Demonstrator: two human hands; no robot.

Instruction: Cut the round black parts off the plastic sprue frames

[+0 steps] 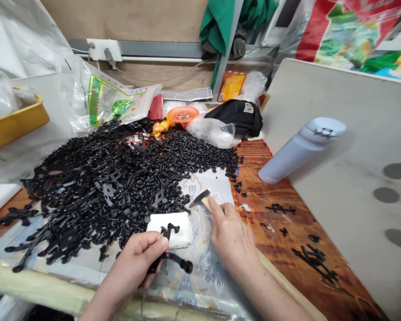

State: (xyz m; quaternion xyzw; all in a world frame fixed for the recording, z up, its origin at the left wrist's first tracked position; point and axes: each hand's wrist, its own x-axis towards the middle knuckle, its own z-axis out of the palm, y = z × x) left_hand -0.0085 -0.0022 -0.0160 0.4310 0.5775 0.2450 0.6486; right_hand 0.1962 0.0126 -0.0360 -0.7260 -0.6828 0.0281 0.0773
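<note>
Hammer (201, 198), head view: raised beside the white block (184, 238), over the patterned cloth (200, 258), gripped by the right hand (232, 236). Left hand (143, 249) pinches a small black piece (169, 230) between thumb and forefinger, its far part over the block; whether it rests there or hovers, cannot tell. A curved black strap (179, 260) sticks out below the same fingers. Risks, as judged: thumb tip sits at the block's near edge, so a stroke slightly off line could catch it; the piece is slim and knobbed, so a loose pinch could let it roll or skip away. Block lies close against the heap of black parts (120, 178); strays could slide under it and make it rock, or a dropped piece could be lost among its likes. Directions: black piece's long axis runs away from the person, tipped slightly right, knobs at its far part; strap runs rightward, drooping nearer. Hammer head lies crosswise to its handle, narrow end leftward and nearer, other end right and farther.
</note>
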